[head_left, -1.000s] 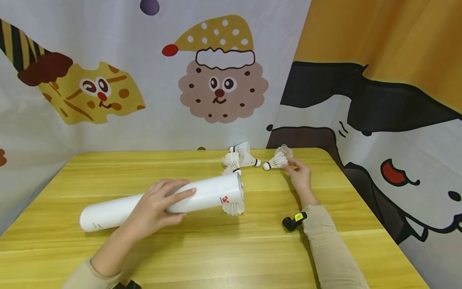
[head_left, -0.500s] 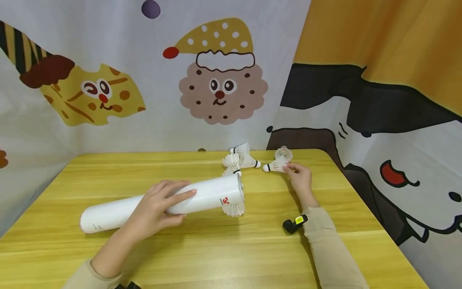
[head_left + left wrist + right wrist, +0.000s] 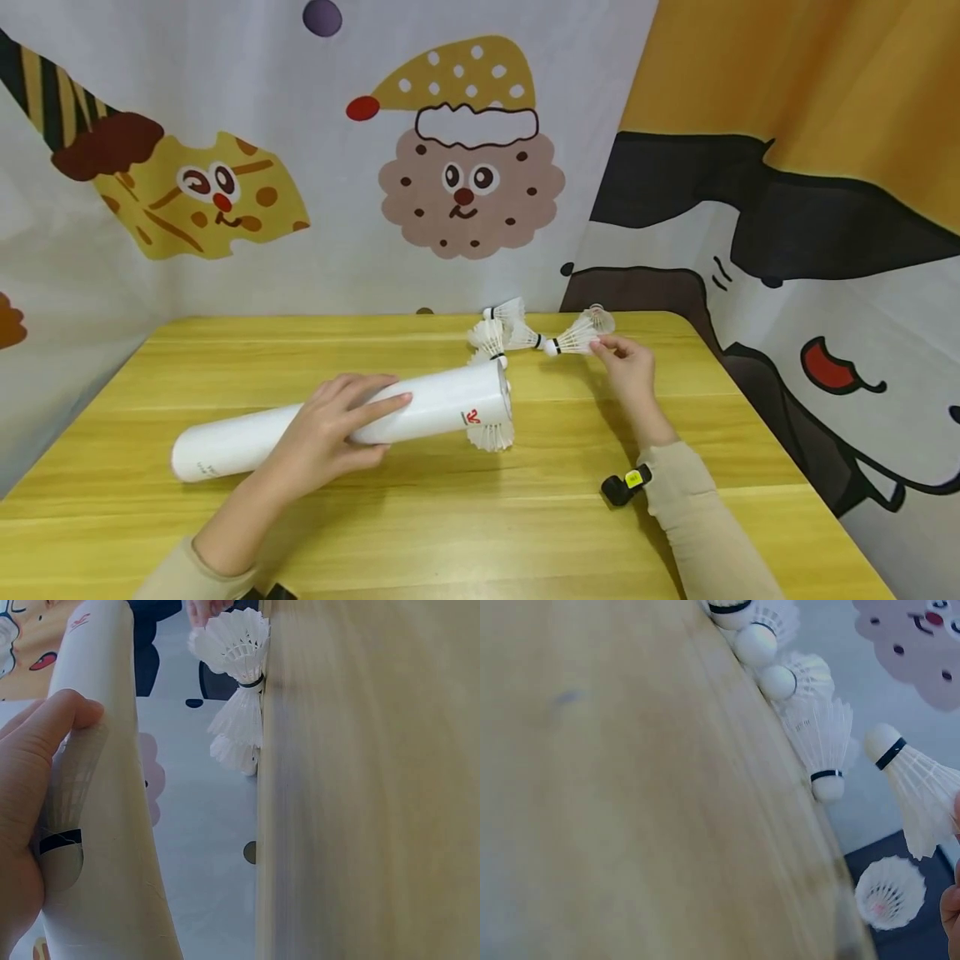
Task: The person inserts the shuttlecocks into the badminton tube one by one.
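My left hand (image 3: 330,425) grips a long white shuttlecock tube (image 3: 435,404) round its middle, with the end that bears a red logo tilted up to the right. In the left wrist view, a shuttlecock shows on the side of the tube beside the thumb. Between thumb and fingers, my right hand (image 3: 630,371) pinches a white shuttlecock (image 3: 922,787) by its feather skirt, the cork pointing left. Behind it another shuttlecock (image 3: 602,318) lies near the table's back edge. One more shuttlecock (image 3: 491,437) pokes out below the tube's right end, partly hidden.
Several white shuttlecocks (image 3: 489,335) lie clustered at the back of the wooden table (image 3: 480,533), just beyond the tube's raised end. A curtain (image 3: 330,283) with cartoon prints hangs right behind the back edge. A small black device (image 3: 618,490) sits at my right wrist.
My right hand has drawn its shuttlecock slightly left, away from the one behind it and nearer the cluster. The left hand and tube hold nearly still; the head view has shifted a little.
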A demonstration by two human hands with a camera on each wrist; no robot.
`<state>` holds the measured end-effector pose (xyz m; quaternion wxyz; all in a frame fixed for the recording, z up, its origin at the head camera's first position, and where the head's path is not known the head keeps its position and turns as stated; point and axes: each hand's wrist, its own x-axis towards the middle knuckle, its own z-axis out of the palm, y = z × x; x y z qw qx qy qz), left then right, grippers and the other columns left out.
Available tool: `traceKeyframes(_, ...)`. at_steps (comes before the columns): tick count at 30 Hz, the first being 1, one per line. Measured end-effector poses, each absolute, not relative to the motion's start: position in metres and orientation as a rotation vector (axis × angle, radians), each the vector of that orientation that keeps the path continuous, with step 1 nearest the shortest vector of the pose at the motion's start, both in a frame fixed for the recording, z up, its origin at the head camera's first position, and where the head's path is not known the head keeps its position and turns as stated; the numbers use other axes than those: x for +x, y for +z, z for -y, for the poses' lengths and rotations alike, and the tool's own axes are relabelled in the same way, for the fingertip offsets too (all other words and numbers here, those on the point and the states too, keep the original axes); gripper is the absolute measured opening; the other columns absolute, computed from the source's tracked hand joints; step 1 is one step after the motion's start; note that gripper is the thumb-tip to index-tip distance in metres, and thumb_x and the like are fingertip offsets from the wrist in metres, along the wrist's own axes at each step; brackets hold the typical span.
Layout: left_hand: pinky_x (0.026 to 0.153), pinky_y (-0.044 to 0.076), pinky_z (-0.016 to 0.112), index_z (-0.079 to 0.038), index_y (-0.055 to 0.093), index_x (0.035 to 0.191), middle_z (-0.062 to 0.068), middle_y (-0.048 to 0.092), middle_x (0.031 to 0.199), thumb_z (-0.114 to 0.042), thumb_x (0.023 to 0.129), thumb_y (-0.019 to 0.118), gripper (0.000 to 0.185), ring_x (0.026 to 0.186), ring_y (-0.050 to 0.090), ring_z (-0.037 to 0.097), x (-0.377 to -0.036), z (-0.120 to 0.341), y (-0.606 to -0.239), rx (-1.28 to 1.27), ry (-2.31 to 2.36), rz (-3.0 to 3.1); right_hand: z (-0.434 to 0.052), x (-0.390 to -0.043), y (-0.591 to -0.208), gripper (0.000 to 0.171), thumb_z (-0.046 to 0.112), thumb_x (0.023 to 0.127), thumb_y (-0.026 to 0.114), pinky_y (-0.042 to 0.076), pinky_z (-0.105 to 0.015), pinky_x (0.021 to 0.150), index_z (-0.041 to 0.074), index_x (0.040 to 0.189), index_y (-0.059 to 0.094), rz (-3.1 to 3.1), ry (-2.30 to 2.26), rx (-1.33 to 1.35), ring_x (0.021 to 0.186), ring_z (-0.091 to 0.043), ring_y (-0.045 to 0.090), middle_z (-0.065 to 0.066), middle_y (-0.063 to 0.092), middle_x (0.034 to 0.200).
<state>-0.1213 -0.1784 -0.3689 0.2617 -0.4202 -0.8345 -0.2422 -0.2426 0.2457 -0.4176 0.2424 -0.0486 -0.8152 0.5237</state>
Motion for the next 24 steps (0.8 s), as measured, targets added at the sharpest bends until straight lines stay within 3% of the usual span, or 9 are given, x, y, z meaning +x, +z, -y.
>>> traceKeyframes(5,0.089,0.04,0.051,-0.024,0.056,0.137,0.008,0.053,0.134,-0.029,0.081,0.07,0.058,0.113,0.051,0.027,-0.121,0.178,-0.369,-1.137,-0.656,2.272,-0.241,-0.228,-0.403,0.016,0.012,0.082,0.076,0.031,-0.02,0.046,-0.003,0.088,0.075,2.175,1.422,-0.024,0.054,-0.008,0.039,-0.001,0.061,0.069)
traceKeyframes(9,0.088,0.041,0.051,-0.023,0.056,0.136,0.008,0.054,0.133,-0.03,0.082,0.069,0.056,0.111,0.051,0.027,-0.122,0.178,-0.369,-1.141,-0.655,2.266,-0.237,-0.215,-0.393,0.011,0.004,0.08,0.076,0.029,-0.018,0.045,-0.006,0.085,0.074,2.113,1.396,0.117,0.051,-0.007,0.036,-0.011,0.064,0.071)
traceKeyframes(12,0.088,0.041,0.051,-0.023,0.056,0.136,0.009,0.053,0.133,-0.03,0.082,0.069,0.057,0.111,0.051,0.027,-0.122,0.179,-0.369,-1.141,-0.653,2.27,-0.228,-0.198,-0.377,0.007,-0.006,0.078,0.074,0.027,-0.018,0.045,-0.011,0.082,0.072,2.063,1.385,0.222,0.049,-0.006,0.034,-0.014,0.059,0.064)
traceKeyframes(15,0.088,0.041,0.05,-0.023,0.056,0.137,0.009,0.053,0.133,-0.029,0.081,0.07,0.057,0.112,0.051,0.027,-0.122,0.179,-0.368,-1.14,-0.651,2.276,-0.218,-0.181,-0.361,0.005,-0.013,0.076,0.072,0.026,-0.018,0.044,-0.014,0.08,0.069,2.027,1.406,0.301,0.048,-0.006,0.033,-0.009,0.053,0.057)
traceKeyframes(19,0.087,0.041,0.05,-0.023,0.056,0.136,0.009,0.053,0.133,-0.03,0.082,0.07,0.057,0.112,0.051,0.027,-0.122,0.178,-0.368,-1.138,-0.649,2.278,-0.208,-0.167,-0.35,0.006,-0.018,0.074,0.07,0.026,-0.019,0.042,-0.016,0.078,0.067,1.969,1.474,0.396,0.047,-0.004,0.033,0.004,0.059,0.063)
traceKeyframes(24,0.087,0.041,0.049,-0.024,0.056,0.137,0.007,0.053,0.134,-0.031,0.083,0.068,0.056,0.112,0.05,0.026,-0.122,0.178,-0.369,-1.137,-0.647,2.282,-0.198,-0.156,-0.344,0.009,-0.024,0.071,0.067,0.025,-0.02,0.042,-0.02,0.078,0.063,1.886,1.555,0.506,0.047,-0.003,0.035,0.008,0.062,0.068)
